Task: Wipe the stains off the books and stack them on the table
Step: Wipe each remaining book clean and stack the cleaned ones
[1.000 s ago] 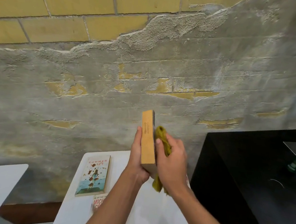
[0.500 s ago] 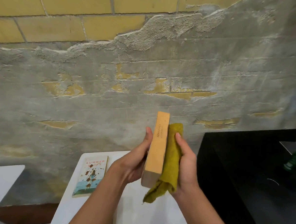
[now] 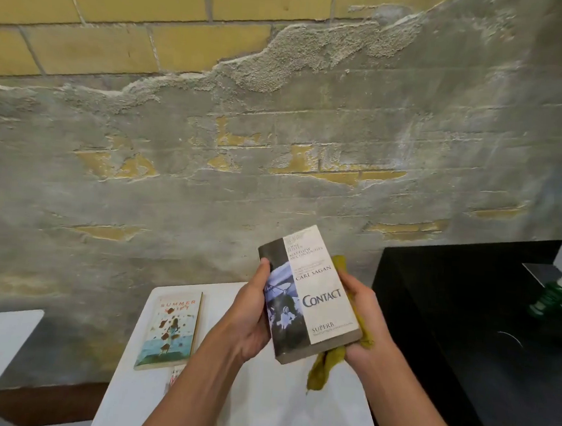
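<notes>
left hand (image 3: 249, 313) grips contact paperback (image 3: 313, 298) front up above white table (image 3: 259, 407); right hand (image 3: 362, 321) holds olive cloth (image 3: 327, 365) beneath. wipe cover flat, support spine firmly.

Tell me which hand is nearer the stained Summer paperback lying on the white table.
Left. The left hand grips the Contact paperback just right of the stained Summer paperback; the right hand, holding the olive-yellow cloth, is farther right.

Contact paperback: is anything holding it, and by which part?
Both hands. The left hand grips the Contact paperback along its left edge; the right hand holds its right side through the yellow cloth.
</notes>
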Demonstrator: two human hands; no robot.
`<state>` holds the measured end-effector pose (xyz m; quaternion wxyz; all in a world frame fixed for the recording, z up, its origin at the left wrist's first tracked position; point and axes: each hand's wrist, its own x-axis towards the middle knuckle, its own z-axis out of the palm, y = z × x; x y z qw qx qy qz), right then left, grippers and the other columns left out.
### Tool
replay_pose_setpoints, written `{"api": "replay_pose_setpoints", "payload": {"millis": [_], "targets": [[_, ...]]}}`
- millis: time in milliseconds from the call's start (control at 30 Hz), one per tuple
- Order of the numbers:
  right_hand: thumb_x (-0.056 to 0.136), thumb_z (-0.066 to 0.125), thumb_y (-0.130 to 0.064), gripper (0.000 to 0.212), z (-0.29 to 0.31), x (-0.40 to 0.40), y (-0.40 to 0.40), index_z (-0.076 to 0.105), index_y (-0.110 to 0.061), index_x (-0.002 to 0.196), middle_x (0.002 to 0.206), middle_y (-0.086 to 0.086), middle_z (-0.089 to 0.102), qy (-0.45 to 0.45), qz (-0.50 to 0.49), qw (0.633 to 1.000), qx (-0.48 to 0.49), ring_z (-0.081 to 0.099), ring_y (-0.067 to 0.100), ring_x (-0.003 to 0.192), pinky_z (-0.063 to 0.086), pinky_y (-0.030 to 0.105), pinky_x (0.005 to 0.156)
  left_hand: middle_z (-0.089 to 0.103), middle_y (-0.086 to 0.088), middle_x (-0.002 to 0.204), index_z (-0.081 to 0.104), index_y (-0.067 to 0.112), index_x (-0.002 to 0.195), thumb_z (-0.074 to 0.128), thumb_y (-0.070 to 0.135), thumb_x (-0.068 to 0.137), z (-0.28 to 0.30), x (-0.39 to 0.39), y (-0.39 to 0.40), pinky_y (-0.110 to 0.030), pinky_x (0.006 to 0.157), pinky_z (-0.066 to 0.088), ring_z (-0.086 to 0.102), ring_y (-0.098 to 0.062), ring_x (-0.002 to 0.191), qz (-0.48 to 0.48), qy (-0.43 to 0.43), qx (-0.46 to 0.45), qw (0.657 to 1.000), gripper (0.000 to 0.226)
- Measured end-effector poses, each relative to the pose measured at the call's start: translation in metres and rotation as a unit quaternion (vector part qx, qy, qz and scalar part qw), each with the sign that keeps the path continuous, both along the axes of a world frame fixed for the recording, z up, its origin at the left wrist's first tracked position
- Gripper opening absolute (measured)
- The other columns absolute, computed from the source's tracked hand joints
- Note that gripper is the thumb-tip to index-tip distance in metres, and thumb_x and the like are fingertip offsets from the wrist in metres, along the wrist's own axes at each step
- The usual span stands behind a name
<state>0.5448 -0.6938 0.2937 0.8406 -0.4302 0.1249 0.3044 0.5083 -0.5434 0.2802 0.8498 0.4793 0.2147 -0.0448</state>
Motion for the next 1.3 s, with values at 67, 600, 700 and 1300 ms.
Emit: {"api": "replay_pose_setpoints", "payload": {"millis": [67, 600, 700, 1300], "targets": [[0.099, 0.054, -0.041, 0.034, 0.004, 0.005, -0.007, 0.066, -0.016, 0.118, 0.1, 0.017, 0.075, -0.028, -0.019, 0.999, -0.041, 0.075, 0.035, 0.081, 0.059, 0.038, 0.058, 0.072, -0.015, 0.119, 0.068, 0.014, 0.127, 0.037, 0.053, 0.102, 0.0, 0.001, 0.001, -0.055, 0.105, 0.047, 0.07, -0.035, 0.107, 0.022, -0.005, 0.029, 0.999, 0.055], [0.095, 0.06, -0.043, 0.037, 0.011, 0.013, 0.017, 0.061, -0.038, 0.132, 0.099, -0.009, 0.044, -0.581, -0.137, 0.648, -0.474, 0.051, 0.003, 0.076, 0.054, 0.025, 0.065, 0.07, 0.003, 0.098, 0.057, 0.024, 0.109, 0.037, 0.048, 0.105, 0.025, 0.007, -0.016, -0.017, 0.064, 0.054, 0.07, 0.0, 0.081, 0.14, -0.155, 0.313, 0.926, 0.032], [0.096, 0.055, -0.046, 0.038, 0.006, 0.011, 0.017, 0.06, -0.038, 0.133, 0.099, -0.006, 0.046, -0.673, -0.094, 0.569, -0.462, 0.051, 0.008, 0.069, 0.048, 0.022, 0.056, 0.07, 0.001, 0.097, 0.057, 0.02, 0.107, 0.037, 0.048, 0.105, 0.028, 0.006, -0.009, -0.018, 0.066, 0.053, 0.07, -0.003, 0.083, 0.153, -0.163, 0.339, 0.914, 0.034], [0.1, 0.049, -0.044, 0.037, 0.038, 0.044, 0.036, 0.054, -0.045, 0.137, 0.1, -0.006, 0.041, -0.62, -0.121, 0.603, -0.487, 0.05, 0.01, 0.07, 0.054, 0.038, 0.062, 0.066, 0.01, 0.088, 0.054, 0.022, 0.105, 0.037, 0.047, 0.105, 0.04, 0.007, -0.01, -0.022, 0.068, 0.05, 0.063, 0.005, 0.075, 0.132, -0.159, 0.448, 0.87, 0.03]]}}
